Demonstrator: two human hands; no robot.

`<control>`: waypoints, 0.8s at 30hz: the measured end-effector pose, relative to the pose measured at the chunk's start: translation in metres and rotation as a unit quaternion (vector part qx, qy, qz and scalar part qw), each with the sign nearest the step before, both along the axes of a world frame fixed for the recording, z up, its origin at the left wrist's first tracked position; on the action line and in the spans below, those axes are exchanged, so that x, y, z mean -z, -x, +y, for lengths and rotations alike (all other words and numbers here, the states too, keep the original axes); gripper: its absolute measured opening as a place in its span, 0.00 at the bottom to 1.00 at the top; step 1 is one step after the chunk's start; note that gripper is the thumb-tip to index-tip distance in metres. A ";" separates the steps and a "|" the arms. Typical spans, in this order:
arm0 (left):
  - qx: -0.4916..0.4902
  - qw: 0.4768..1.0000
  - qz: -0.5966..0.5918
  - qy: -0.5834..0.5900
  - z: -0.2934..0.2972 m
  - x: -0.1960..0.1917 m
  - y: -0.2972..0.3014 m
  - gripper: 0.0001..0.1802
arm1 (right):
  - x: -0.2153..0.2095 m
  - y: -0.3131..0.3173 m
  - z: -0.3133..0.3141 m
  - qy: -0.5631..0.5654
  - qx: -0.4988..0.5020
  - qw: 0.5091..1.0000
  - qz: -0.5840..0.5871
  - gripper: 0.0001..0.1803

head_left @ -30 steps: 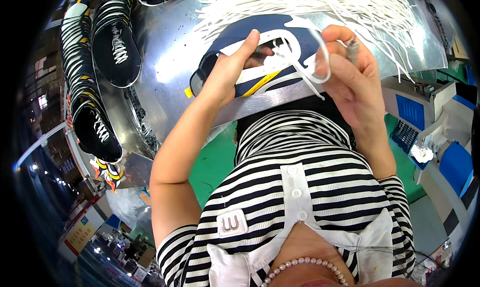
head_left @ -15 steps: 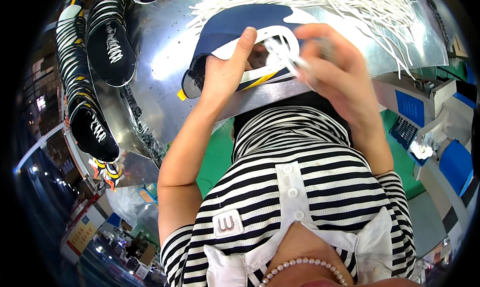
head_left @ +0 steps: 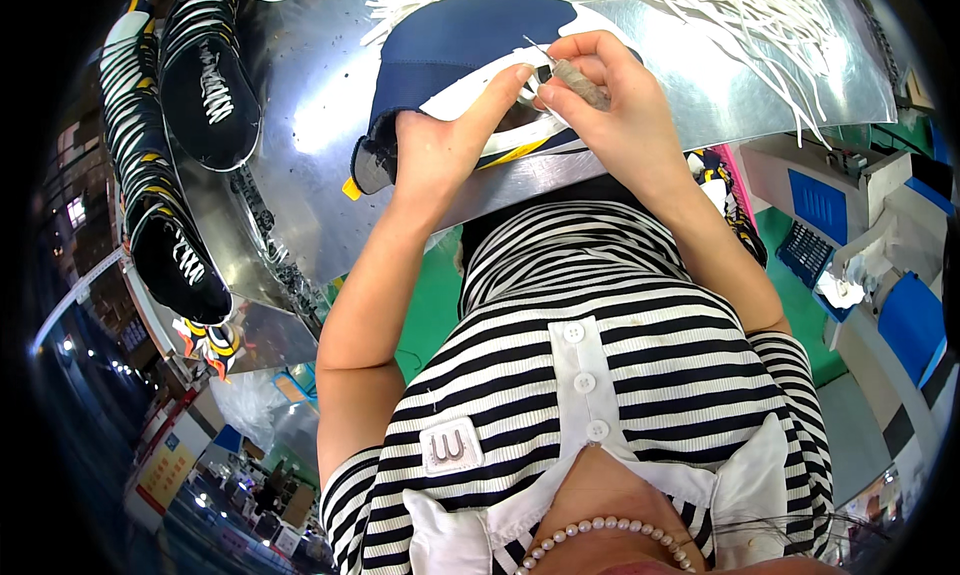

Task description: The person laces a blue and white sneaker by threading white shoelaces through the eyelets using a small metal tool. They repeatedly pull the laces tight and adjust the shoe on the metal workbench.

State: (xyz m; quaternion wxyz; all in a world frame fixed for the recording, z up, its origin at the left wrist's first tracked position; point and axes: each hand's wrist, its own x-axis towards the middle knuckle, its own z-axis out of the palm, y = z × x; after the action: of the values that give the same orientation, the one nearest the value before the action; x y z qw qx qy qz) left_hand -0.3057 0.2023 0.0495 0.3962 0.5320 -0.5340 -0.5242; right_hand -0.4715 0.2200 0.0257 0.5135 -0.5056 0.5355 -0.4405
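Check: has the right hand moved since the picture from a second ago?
Yes: judged against the right corner of the metal table, the right hand has moved left, closer to the left hand.

Black and white striped top (head_left: 490, 375), white collar (head_left: 448, 535), 3 white buttons (head_left: 584, 383), square patch (head_left: 451, 446), pearly bead necklace (head_left: 611, 523).

head-worn fisheye, near, facing down over table (head_left: 300, 190)

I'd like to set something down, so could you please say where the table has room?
Free: specked metal table between the black shoes and the navy upper, and a patch between the right hand and the trailing white laces. Crowded: the far side, heaped with laces.
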 end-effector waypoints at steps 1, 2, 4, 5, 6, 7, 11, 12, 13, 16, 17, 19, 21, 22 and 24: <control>0.002 1.000 -0.006 0.011 0.000 0.002 -0.001 0.10 | 0.001 0.000 0.000 0.005 -0.002 1.000 0.010 0.16; 0.003 1.000 -0.013 0.022 -0.001 0.004 -0.001 0.10 | 0.001 0.000 0.001 0.010 -0.004 1.000 0.019 0.16; 0.009 0.999 -0.011 0.049 -0.001 0.007 -0.002 0.10 | 0.001 0.001 0.003 0.042 -0.006 0.998 0.045 0.15; 0.012 0.998 -0.009 0.061 -0.001 0.008 -0.003 0.10 | 0.000 0.002 0.004 0.057 -0.007 0.997 0.059 0.15; 0.010 0.998 -0.018 0.059 -0.001 0.010 -0.004 0.10 | -0.004 0.004 0.006 0.059 -0.005 0.996 0.070 0.14; 0.009 0.998 -0.026 0.058 -0.001 0.010 -0.004 0.10 | -0.011 0.009 0.009 0.061 -0.002 0.995 0.082 0.13; -0.007 0.999 -0.009 0.031 0.001 0.008 -0.001 0.11 | -0.020 0.019 0.010 0.050 -0.042 0.991 0.114 0.10; -0.006 0.999 -0.008 0.030 0.001 0.008 -0.002 0.11 | -0.018 0.020 0.008 0.050 -0.047 0.990 0.119 0.09; 0.007 0.999 -0.022 0.033 0.000 0.007 -0.004 0.11 | -0.015 0.019 0.006 0.067 -0.046 0.990 0.119 0.09; 0.011 0.999 -0.036 0.013 0.001 0.002 -0.002 0.10 | -0.007 0.018 -0.001 0.110 -0.045 0.984 0.133 0.08; 0.015 0.999 -0.039 0.008 0.001 0.002 -0.002 0.09 | -0.006 0.017 -0.003 0.119 -0.046 0.981 0.148 0.08; 0.022 0.999 -0.044 0.000 0.001 0.004 -0.005 0.09 | -0.009 0.018 -0.006 0.104 -0.071 0.977 0.173 0.08; 0.020 0.999 -0.031 0.011 0.002 0.005 -0.006 0.08 | -0.019 0.022 -0.009 0.057 -0.117 0.973 0.192 0.08; 0.018 0.999 -0.024 0.018 0.003 0.005 -0.007 0.08 | -0.018 0.022 -0.009 0.065 -0.113 0.975 0.178 0.08; 0.014 1.000 -0.019 0.006 0.004 0.006 -0.008 0.08 | -0.013 0.024 -0.008 0.080 -0.105 0.980 0.148 0.08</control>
State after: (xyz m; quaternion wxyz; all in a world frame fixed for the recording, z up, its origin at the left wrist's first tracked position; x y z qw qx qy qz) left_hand -0.2974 0.2062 0.0435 0.3820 0.5315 -0.5523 -0.5162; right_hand -0.4953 0.2122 0.0383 0.4297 -0.6580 0.5128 -0.3455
